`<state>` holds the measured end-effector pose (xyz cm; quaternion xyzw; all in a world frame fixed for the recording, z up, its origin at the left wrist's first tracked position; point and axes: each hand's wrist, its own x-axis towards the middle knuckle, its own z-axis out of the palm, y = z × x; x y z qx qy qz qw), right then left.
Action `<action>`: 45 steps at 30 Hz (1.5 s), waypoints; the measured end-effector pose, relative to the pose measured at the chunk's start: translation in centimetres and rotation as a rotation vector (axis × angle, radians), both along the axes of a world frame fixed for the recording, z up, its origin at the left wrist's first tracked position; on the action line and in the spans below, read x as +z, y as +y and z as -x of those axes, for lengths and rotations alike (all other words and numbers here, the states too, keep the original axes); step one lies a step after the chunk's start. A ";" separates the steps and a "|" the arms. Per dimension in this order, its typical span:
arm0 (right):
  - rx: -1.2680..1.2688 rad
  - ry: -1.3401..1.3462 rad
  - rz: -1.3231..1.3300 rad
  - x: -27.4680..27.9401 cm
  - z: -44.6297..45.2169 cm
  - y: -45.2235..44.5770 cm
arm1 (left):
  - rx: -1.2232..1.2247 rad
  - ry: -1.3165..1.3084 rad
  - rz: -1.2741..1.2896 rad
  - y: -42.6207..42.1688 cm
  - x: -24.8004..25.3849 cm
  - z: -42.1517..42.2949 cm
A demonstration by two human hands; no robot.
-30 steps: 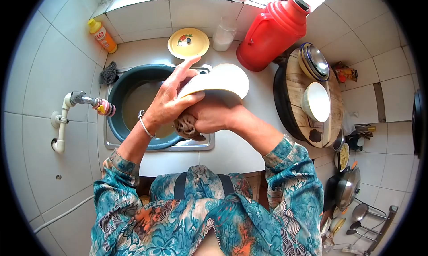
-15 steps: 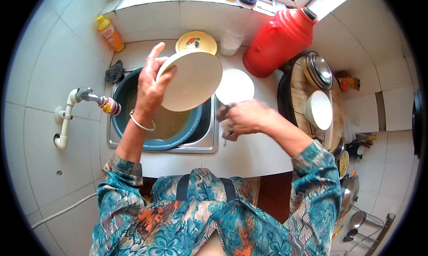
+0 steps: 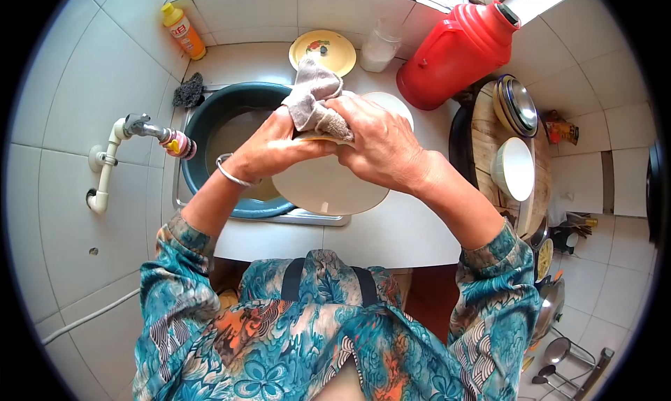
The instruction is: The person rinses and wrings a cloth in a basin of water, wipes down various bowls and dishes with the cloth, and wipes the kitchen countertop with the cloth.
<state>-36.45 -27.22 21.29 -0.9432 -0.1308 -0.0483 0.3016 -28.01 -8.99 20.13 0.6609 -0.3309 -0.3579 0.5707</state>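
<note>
Tilted over the counter beside the sink is a white plate (image 3: 328, 184) with a thin brownish rim. My left hand (image 3: 276, 148) is closed on its far edge from the left side. A greyish-beige cloth (image 3: 313, 93) lies bunched over that edge, and my right hand (image 3: 381, 141) is closed on it, pressing it against the plate. The fingertips of my right hand are partly hidden by the cloth and plate. Behind my right hand, another white round dish (image 3: 395, 106) shows in part on the counter.
A dark blue-green basin (image 3: 203, 132) of cloudy water sits in the sink, beside a tap (image 3: 150, 132). Behind stand a yellow floral lid (image 3: 339, 59), a glass jar (image 3: 379, 50) and a red thermos (image 3: 454, 59). A white bowl (image 3: 516, 169) rests on a round wooden board (image 3: 486, 125).
The plate has come down and towards me, tilting over. My right hand has brought the cloth up from the counter side onto the plate's edge, meeting my left hand. The view has shifted slightly.
</note>
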 end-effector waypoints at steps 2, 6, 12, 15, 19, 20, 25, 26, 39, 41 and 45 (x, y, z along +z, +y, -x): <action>-0.030 0.002 -0.092 -0.5 0.3 -0.2 | 0.051 0.092 0.055 0.2 -1.1 0.3; -0.188 -0.048 -0.465 -2.9 1.3 -0.5 | 0.243 0.346 0.247 0.5 -3.0 0.5; -0.644 -0.055 -1.177 -5.7 2.2 2.1 | 0.530 0.445 0.442 -0.9 -3.1 1.9; -0.783 -0.245 -1.367 -6.8 1.9 4.5 | 0.718 0.201 0.462 -2.3 -4.4 2.5; -0.845 -0.115 -1.786 -7.6 2.0 7.2 | 0.850 -0.014 0.424 -4.2 -6.5 4.2; -0.842 -0.083 -1.823 -7.2 2.2 7.9 | 0.819 -0.454 0.318 -3.6 -8.8 3.8; -0.729 0.036 -1.917 -6.1 3.7 6.8 | 0.417 -0.379 0.183 -2.5 -7.0 4.6; -0.748 0.014 -1.885 -6.3 3.6 6.6 | 0.394 -0.097 0.206 -2.7 -6.7 5.0; -0.806 -0.247 -1.305 -7.2 6.4 -0.1 | 0.384 -0.600 0.156 -2.1 -4.0 7.8; -0.780 -0.131 -1.269 -5.8 7.8 -0.6 | 0.478 -0.773 0.076 -3.1 -1.5 4.9; -0.655 -0.035 -1.164 -5.0 9.7 -1.0 | 0.183 -0.707 -0.034 -4.9 -1.0 1.7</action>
